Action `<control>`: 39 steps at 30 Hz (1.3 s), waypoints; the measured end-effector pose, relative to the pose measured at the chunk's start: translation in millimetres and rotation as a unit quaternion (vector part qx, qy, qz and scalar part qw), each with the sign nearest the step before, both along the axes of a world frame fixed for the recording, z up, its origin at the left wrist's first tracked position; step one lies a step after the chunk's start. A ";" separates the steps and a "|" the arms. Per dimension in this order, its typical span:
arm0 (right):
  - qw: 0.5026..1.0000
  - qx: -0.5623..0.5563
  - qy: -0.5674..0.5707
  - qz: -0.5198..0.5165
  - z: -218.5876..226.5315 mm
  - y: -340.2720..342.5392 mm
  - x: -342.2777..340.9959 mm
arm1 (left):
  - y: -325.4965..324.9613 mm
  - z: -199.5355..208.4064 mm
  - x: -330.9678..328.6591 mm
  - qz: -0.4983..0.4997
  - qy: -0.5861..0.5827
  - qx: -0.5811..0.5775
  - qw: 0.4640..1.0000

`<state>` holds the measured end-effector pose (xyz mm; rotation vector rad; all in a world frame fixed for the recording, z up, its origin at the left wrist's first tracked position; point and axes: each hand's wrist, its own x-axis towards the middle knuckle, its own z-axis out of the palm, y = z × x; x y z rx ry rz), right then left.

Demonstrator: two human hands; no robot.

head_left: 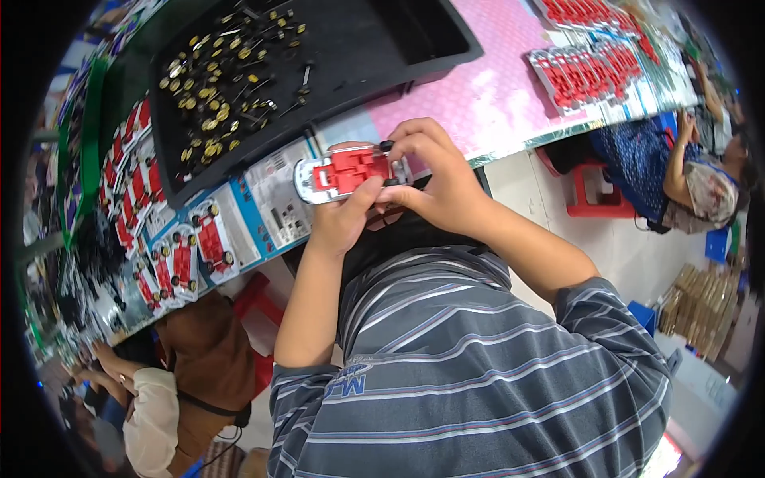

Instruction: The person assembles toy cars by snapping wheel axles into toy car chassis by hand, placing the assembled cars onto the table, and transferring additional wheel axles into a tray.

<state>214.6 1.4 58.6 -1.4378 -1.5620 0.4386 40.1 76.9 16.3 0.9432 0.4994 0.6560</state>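
Observation:
Over the near edge of the bench I hold a toy car (pixel 351 169), its red inside facing up and its silver-white body showing round the left end. My left hand (pixel 343 223) is closed on the near side of it, thumb on the red part. At the car's right end, the bent fingers and thumb of my right hand (pixel 442 175) pinch near a black wheel (pixel 387 146). A second dark wheel shows by the right thumb. Whether the axle sits in the body I cannot tell, as fingers cover part of it.
A large black tray (pixel 343 48) beyond my hands holds many loose wheel axles (pixel 211 123). Red-and-white car bodies lie left (pixel 135 175) and far right (pixel 586 76); several at lower left have wheels (pixel 213 243). Co-workers sit at left (pixel 151 414) and right (pixel 685 191). A red stool (pixel 594 209) stands right.

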 end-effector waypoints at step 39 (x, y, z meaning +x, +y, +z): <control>0.982 -0.045 -0.015 0.183 67.7 85.6 -5.2 | -4.0 -8.1 -30.4 0.023 -0.095 -0.059 0.993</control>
